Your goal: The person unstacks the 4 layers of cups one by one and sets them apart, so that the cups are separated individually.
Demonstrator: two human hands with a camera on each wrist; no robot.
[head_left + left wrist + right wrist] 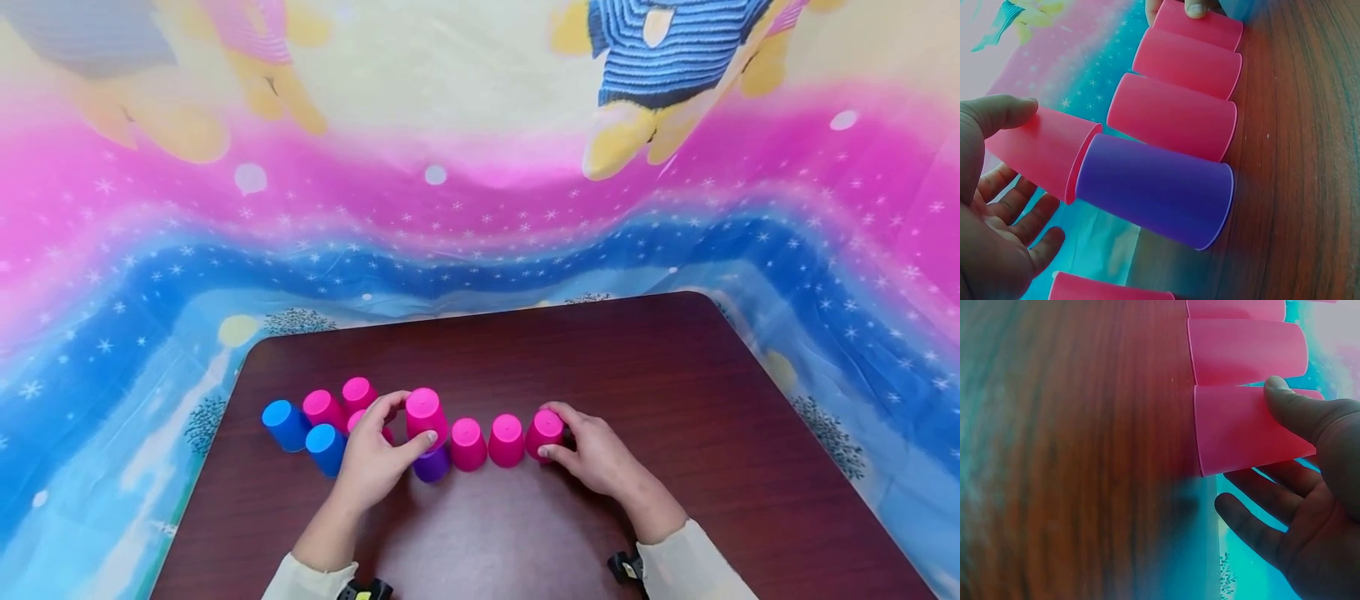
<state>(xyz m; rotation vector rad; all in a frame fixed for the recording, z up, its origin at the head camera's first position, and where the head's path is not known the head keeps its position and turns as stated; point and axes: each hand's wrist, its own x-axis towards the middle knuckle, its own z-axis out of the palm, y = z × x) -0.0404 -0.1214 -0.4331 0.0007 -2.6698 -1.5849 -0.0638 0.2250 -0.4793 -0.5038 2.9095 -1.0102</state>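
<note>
Your left hand [372,461] curls around a bright pink plastic cup [425,414] that sits upside down on top of a purple plastic cup [432,466], thumb on the near side and fingers round the far side; in the left wrist view the pink one overlaps the purple cup's closed end while your fingers lie loosely spread beside it, so how firmly you grip it is hard to say. Take that purple cup as the landmark: it stands mouth down on the dark brown wooden table [675,392], near the front edge. Just right of it runs a row of three more inverted pink cups, the first [468,443] touching it, the second [506,439] next, and the end pink cup [544,433] farthest right. Your right hand [596,454] holds that end cup, thumb pressed on its near wall and fingers wrapped behind it. Left of the purple cup, behind your left hand, stands a cluster: two blue plastic cups [287,424] and several pink ones [324,409], all mouth down, close together. Behind the table hangs a pink-and-blue starry cloth [480,225] printed with cartoon figures. No cup shows any readable writing or label. Cream sleeves [693,562] cover both your forearms.
</note>
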